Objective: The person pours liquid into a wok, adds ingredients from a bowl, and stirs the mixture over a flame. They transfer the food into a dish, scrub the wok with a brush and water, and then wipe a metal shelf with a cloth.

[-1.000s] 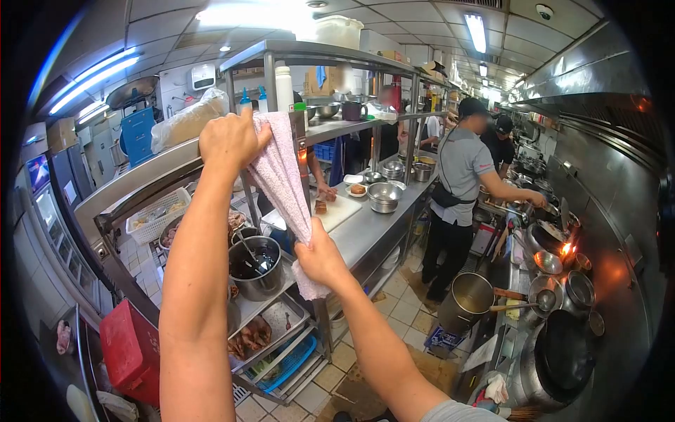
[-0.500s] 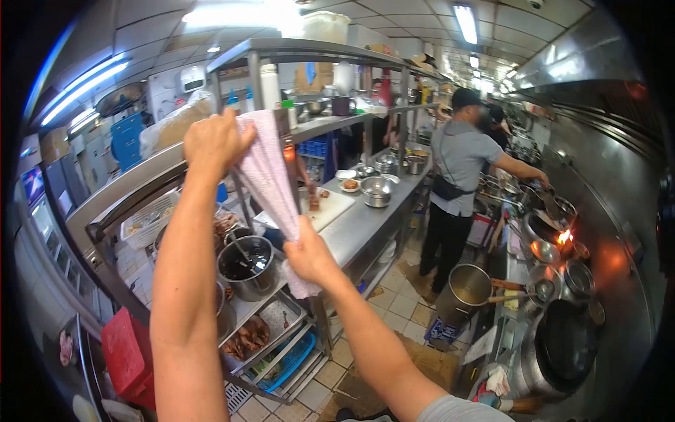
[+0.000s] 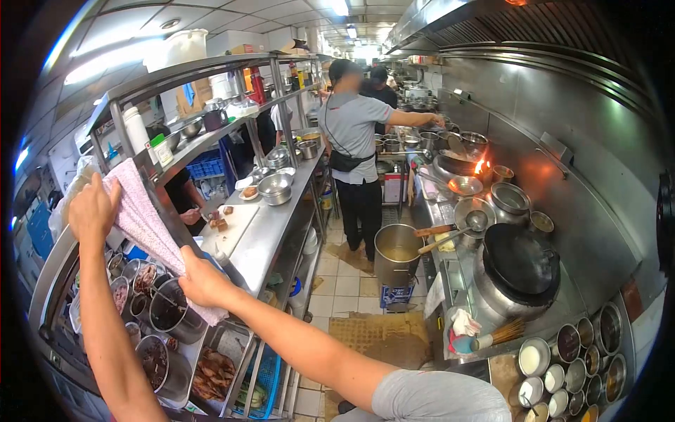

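Observation:
A pale pink towel (image 3: 146,214) is stretched slantwise between my two hands at the left. My left hand (image 3: 93,207) grips its upper end, fingers closed, beside the metal shelf post. Lower and further right, my right hand (image 3: 205,281) is closed around the towel, whose loose end hangs below the fist. Beneath the hands stand a metal pot (image 3: 167,309) of dark liquid with a utensil in it, another pot (image 3: 158,362) with dark contents, and a tray of browned meat (image 3: 213,376).
A steel counter (image 3: 274,221) runs ahead, with a cutting board (image 3: 235,232) and bowls (image 3: 275,188). A person in grey (image 3: 355,130) works at the stove near flames (image 3: 481,167). A large stockpot (image 3: 397,246) stands in the aisle; a black wok (image 3: 520,260) sits at right.
My view has turned right, bringing the wok and the several seasoning pots into fuller sight. Both hands still grip the towel, which now appears further left and slants more.

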`<state>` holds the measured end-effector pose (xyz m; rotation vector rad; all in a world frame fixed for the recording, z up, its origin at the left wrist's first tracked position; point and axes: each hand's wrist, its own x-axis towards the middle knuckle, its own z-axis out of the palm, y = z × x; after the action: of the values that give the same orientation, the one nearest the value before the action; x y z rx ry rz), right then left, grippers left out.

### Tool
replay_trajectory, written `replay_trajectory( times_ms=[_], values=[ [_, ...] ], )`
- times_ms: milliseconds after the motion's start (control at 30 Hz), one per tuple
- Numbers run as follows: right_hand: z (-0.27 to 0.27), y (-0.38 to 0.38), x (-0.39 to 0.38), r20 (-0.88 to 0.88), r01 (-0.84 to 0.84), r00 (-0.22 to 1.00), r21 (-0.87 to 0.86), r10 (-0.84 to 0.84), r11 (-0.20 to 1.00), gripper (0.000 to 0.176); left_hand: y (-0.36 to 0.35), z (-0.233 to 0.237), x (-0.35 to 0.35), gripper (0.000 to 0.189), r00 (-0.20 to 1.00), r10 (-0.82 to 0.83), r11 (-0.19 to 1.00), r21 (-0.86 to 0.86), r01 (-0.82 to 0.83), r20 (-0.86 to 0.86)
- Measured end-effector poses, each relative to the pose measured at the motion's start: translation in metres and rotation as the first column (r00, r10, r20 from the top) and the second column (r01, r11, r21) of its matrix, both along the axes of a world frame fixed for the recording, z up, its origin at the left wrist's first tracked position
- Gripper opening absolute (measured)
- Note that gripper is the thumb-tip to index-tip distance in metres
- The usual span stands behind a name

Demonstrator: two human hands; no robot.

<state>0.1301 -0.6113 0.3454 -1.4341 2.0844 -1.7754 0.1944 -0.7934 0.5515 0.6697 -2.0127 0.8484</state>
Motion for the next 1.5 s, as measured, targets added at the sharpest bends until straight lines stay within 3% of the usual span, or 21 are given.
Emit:
replay_trajectory(
  times_ms=[1500],
  values=[
    [-0.005,-0.008,-0.003,0.023,-0.007,1.0,0.01,0.007,1.0,0.044,0.012,0.001,0.004,0.054,0.999,-0.03,0.997,0.069,0.031,-0.016]
  ],
)
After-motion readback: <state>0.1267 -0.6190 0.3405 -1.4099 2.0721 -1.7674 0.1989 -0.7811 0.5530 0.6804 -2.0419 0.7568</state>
